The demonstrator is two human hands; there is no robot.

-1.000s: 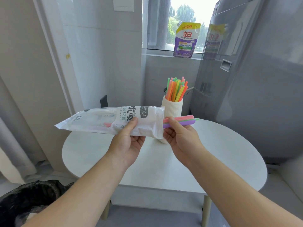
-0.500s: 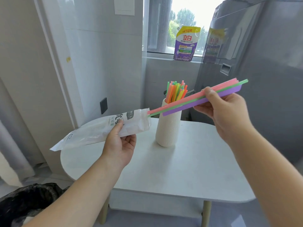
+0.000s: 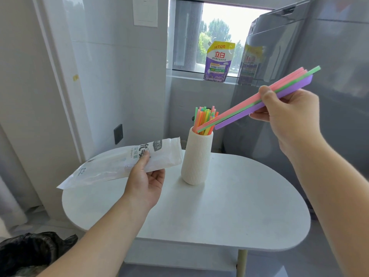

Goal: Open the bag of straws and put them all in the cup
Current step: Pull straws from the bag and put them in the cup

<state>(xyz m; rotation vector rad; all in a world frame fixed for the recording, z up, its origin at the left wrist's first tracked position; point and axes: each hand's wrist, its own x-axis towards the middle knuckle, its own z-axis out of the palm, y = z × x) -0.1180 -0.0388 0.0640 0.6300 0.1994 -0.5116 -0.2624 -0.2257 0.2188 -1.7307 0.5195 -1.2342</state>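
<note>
A white ribbed cup (image 3: 196,158) stands on the white oval table (image 3: 239,212) and holds several coloured straws (image 3: 205,120) upright. My right hand (image 3: 287,116) grips a few loose straws (image 3: 245,105), pink, green and purple, tilted with their lower ends at the cup's mouth. My left hand (image 3: 144,180) holds the white plastic straw bag (image 3: 123,163) left of the cup, its open end facing the cup. The bag looks flat; I cannot tell whether any straws lie inside.
A purple detergent pouch (image 3: 218,61) stands on the window sill behind. A grey appliance (image 3: 329,76) fills the right side. A bin with a black liner (image 3: 34,252) sits on the floor at lower left. A wall rises left of the table.
My right hand pulled the pink, green and purple straws out of the bag, lifted them up and right, then tipped their lower ends to the cup's mouth. The bag dropped lower and left.
</note>
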